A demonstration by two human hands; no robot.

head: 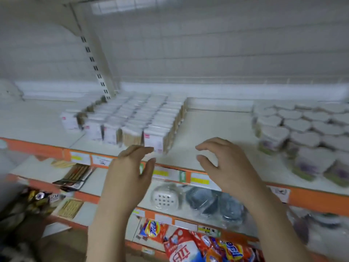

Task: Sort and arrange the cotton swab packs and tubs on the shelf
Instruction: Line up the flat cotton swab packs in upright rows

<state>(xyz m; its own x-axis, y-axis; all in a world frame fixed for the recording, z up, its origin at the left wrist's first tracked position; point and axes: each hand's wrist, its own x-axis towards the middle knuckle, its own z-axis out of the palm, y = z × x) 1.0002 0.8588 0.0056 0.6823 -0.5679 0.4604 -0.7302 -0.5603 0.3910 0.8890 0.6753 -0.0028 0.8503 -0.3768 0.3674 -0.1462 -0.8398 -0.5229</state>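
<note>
White shop shelving with an orange-edged shelf fills the blurred head view: rectangular swab packs stand in tight rows at left, heart-lidded tubs cluster well apart at right. Both hands hover over the front edge, empty; the left hand is loosely spread just beside the nearest pack, the right hand curled open above the bare gap. Best to square the front pack row first, pushing with flat fingers so none topples.
</note>
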